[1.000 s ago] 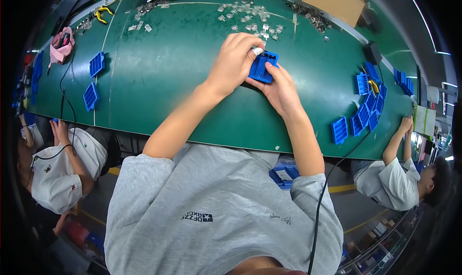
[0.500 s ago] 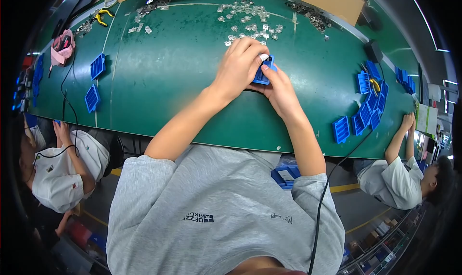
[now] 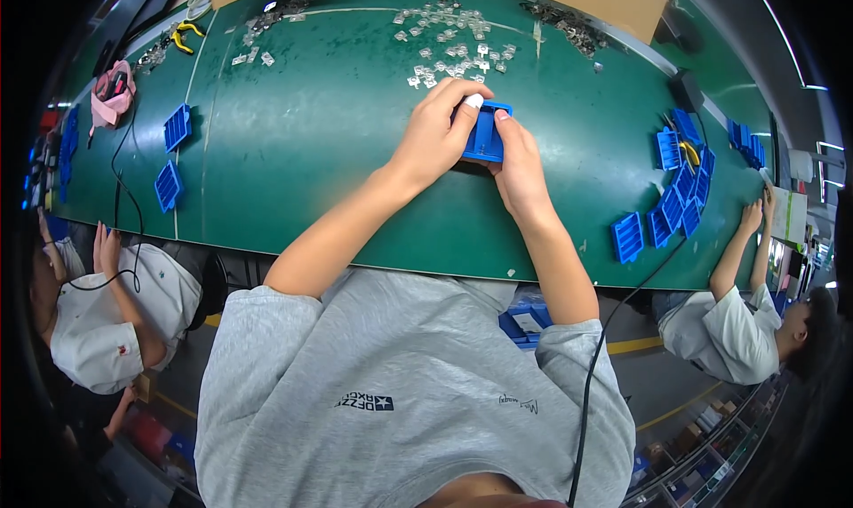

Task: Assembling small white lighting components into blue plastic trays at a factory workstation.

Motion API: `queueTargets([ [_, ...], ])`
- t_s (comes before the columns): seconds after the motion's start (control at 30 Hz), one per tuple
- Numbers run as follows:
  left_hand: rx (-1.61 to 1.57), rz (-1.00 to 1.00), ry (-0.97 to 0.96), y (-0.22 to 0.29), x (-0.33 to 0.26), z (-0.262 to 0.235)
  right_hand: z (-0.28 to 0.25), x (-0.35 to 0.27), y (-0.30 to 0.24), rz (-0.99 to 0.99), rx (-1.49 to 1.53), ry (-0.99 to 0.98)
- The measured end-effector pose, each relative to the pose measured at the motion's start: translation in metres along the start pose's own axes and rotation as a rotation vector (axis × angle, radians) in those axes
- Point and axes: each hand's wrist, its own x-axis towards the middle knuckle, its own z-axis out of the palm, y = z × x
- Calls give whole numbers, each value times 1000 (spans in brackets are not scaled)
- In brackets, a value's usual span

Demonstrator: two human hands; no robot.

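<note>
Hands curl partway closed, left hand (image 3: 434,135) and right hand (image 3: 520,160) gripping opposite sides of a blue compartmented tray (image 3: 486,137) over the middle of the green surface (image 3: 311,153). It is probably light, stiff, smooth plastic, best held by the outer walls, not the thin dividers. Blue floor shows inside; whether fingers hide small parts there cannot be told. Loose clear pieces (image 3: 458,44) lie toward the far edge. More blue trays (image 3: 627,238) cluster near the right edge. Toward the left edge, a pink pouch (image 3: 107,110) holds something dark and red. Contents of the far-edge cardboard box (image 3: 611,3) are hidden.
</note>
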Motion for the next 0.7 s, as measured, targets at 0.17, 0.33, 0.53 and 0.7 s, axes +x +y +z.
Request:
queueTargets([
  [0.17, 3, 18, 23, 1, -3, 2, -4, 2, 4, -154, -211, 77],
  [0.33, 9, 104, 106, 6, -6, 5, 0, -3, -2, -168, -214, 99],
  [0.53, 26, 157, 131, 7, -7, 4, 2, -1, -3, -192, -193, 36],
  [0.7, 42, 96, 162, 10, -7, 3, 9, -6, -9, -181, -123, -31],
])
